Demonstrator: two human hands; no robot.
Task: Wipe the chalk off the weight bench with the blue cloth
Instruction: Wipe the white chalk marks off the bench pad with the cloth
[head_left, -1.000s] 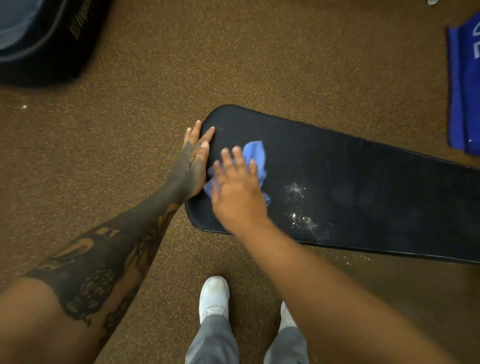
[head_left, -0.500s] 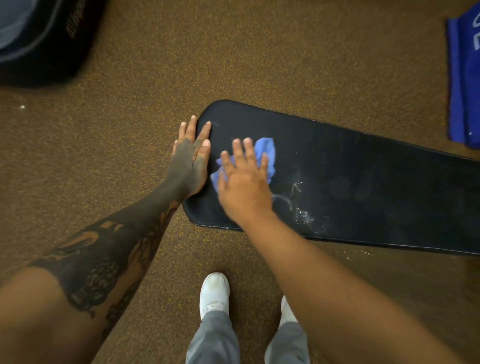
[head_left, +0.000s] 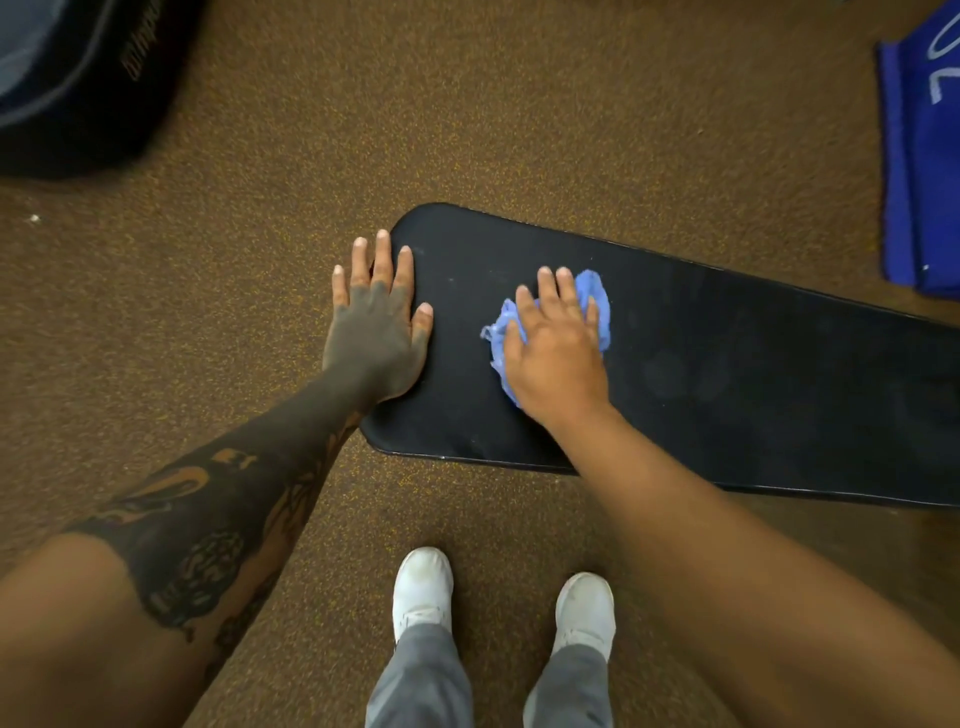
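Observation:
The black padded weight bench (head_left: 727, 374) runs from the middle of the view out past the right edge. My right hand (head_left: 558, 348) lies flat on the crumpled blue cloth (head_left: 595, 299) and presses it onto the pad, fingers straight. My left hand (head_left: 376, 327) rests flat on the bench's left end, fingers spread, partly over the edge. I see no white chalk on the pad now; only faint dull smudges show to the right of the cloth.
Brown speckled carpet (head_left: 467, 104) surrounds the bench. A dark bag or case (head_left: 78, 78) sits at the top left. A bright blue fabric item (head_left: 924, 156) lies at the top right. My two white shoes (head_left: 423, 592) stand below the bench's near edge.
My right hand has slid the cloth to the right over the chalk marks, which no longer show. My left hand has stayed on the bench's left end.

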